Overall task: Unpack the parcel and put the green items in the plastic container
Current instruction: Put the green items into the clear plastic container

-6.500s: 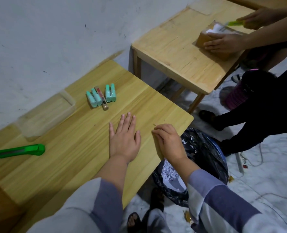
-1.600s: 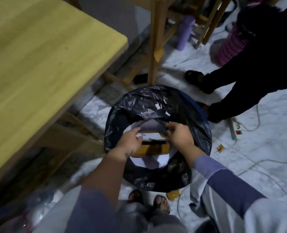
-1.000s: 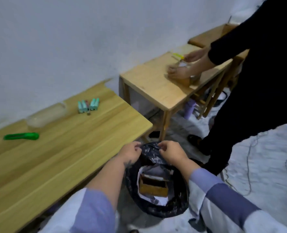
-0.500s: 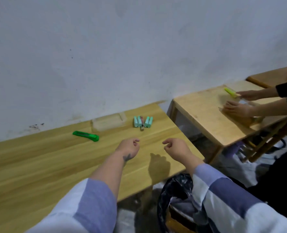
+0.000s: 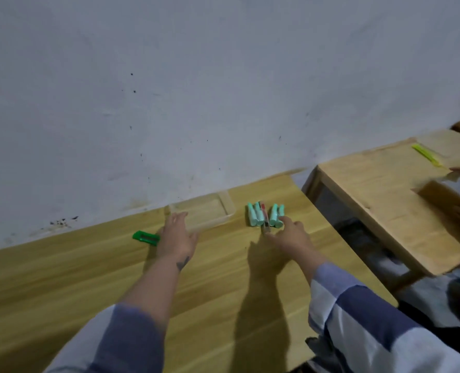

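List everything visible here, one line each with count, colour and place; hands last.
clear plastic container: one, transparent, by the wall on the near table.
mint green tubes: about five, beside the container.
red-and-clear pen-like item: one, among the tubes.
green utility knife: one, partly behind the left wrist.
wooden tables: two, light wood; second on the right.
yellow-green tool: one, on the second table.
brown cardboard box: one, blurred, on the second table.
left hand: open, at the container's near edge.
right hand: open, fingers at the tubes.

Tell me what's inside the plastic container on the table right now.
Nothing shows inside the plastic container; only the table's wood grain appears through it. The left hand covers its near left corner, so that part can't be checked. The green items lie beside it on the table.
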